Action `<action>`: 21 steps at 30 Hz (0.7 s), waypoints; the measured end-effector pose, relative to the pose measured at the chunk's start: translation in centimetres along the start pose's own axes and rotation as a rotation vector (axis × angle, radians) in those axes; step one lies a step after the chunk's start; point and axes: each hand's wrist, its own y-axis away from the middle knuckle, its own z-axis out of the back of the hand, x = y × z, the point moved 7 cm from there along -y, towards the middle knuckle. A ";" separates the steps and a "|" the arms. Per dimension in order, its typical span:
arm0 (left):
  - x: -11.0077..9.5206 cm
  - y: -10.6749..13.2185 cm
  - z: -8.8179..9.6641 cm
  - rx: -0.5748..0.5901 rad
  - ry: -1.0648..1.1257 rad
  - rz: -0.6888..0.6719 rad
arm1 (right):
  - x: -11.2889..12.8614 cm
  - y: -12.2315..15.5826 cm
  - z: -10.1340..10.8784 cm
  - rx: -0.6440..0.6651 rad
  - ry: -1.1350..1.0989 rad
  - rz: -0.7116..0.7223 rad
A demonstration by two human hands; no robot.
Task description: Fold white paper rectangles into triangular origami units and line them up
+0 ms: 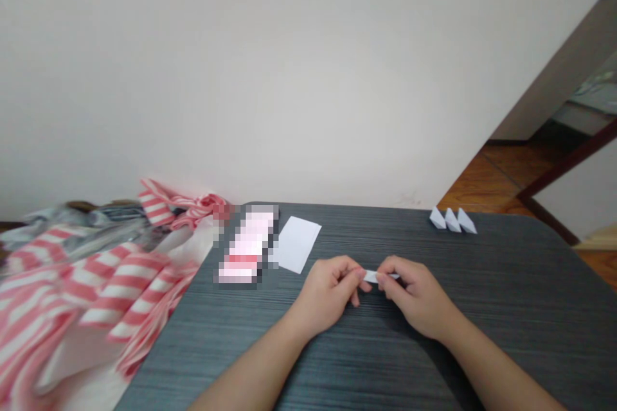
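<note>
Both of my hands meet over the middle of a dark grey table (506, 308), pinching a small folded strip of white paper (372, 277) between them. My left hand (330, 292) grips the strip's left end with thumb and fingers curled. My right hand (414, 295) holds the right end, fingers pressed together on it. The strip hovers just above the tabletop. A white rectangular sheet of paper (297, 243) lies flat to the upper left of my left hand.
Three small folded white paper triangles (452, 219) stand in a row at the table's far right edge. A pink and white packet (247, 245) lies beside the white sheet. Red-and-white striped cloth (91, 295) is piled left of the table. A plain wall stands behind.
</note>
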 end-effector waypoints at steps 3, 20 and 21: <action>-0.2 -0.1 -0.3 0.034 0.029 -0.025 | 0.0 0.0 0.0 0.015 -0.008 0.010; 0.2 -0.1 -0.5 0.047 0.019 -0.026 | -0.8 0.1 -0.4 0.023 -0.048 -0.075; 0.2 -0.1 -0.6 0.050 0.024 -0.023 | -1.0 0.1 -0.5 0.030 -0.060 -0.084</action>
